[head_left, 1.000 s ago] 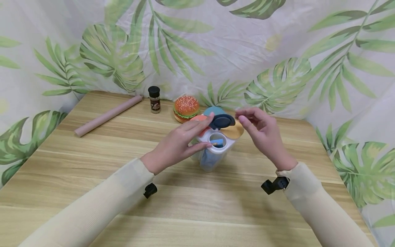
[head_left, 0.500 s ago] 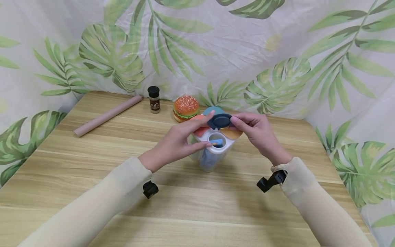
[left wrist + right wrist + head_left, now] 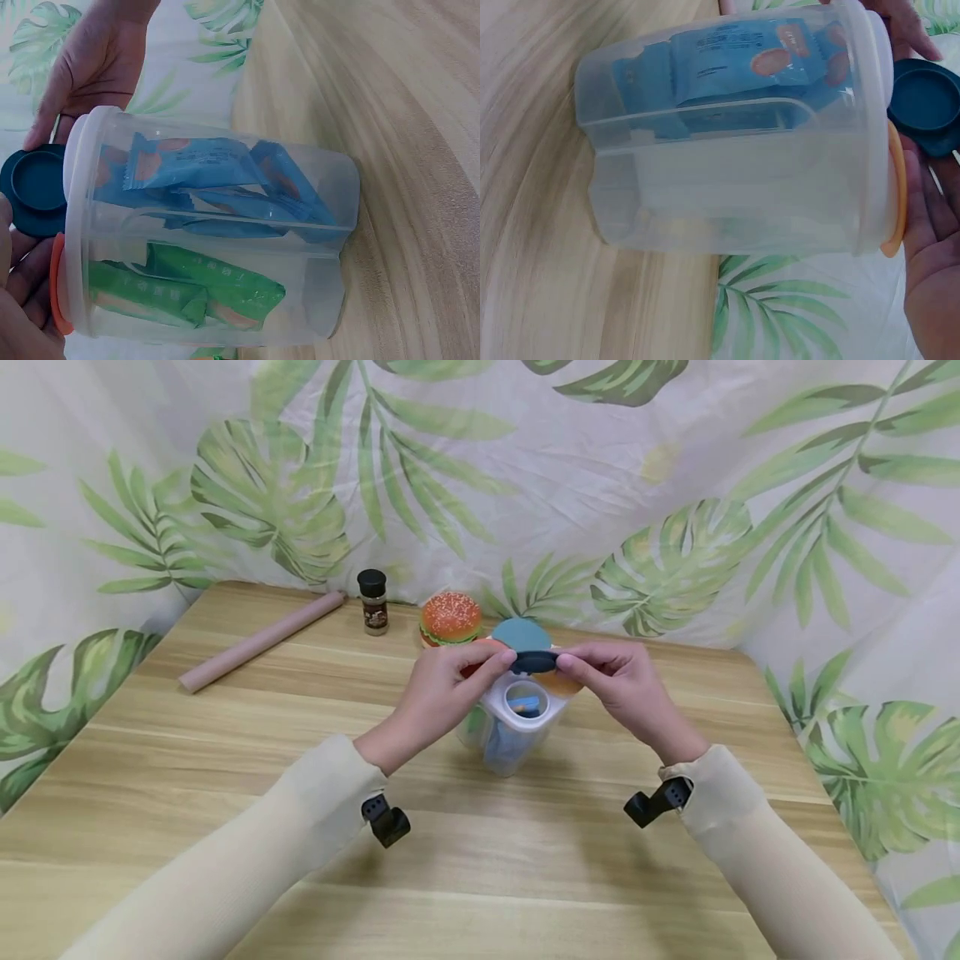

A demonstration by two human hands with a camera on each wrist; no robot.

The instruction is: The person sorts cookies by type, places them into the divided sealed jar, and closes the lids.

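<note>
A clear plastic container (image 3: 507, 752) with a white top and coloured flip lids stands on the table. Its dark blue lid (image 3: 535, 662) is raised over a round opening. My left hand (image 3: 431, 693) pinches the lid's left edge, and my right hand (image 3: 633, 689) pinches the right edge. Blue packets (image 3: 195, 161) lie in the compartment below that opening. Green packets (image 3: 150, 292) fill part of the neighbouring compartment in the left wrist view. The coral lid (image 3: 57, 285) is partly hidden by my left hand; an orange-yellow lid (image 3: 897, 187) lies beside my right hand.
Behind the container are a toy burger (image 3: 451, 617) and a black-capped spice jar (image 3: 373, 602). A pink roll (image 3: 262, 642) lies at the back left of the wooden table (image 3: 480, 877). A leaf-patterned cloth (image 3: 480, 468) hangs along the back.
My right hand has come left to grip the blue lid. My left thumb has left the opening's rim and now pinches the lid. The lid has tipped forward toward the opening.
</note>
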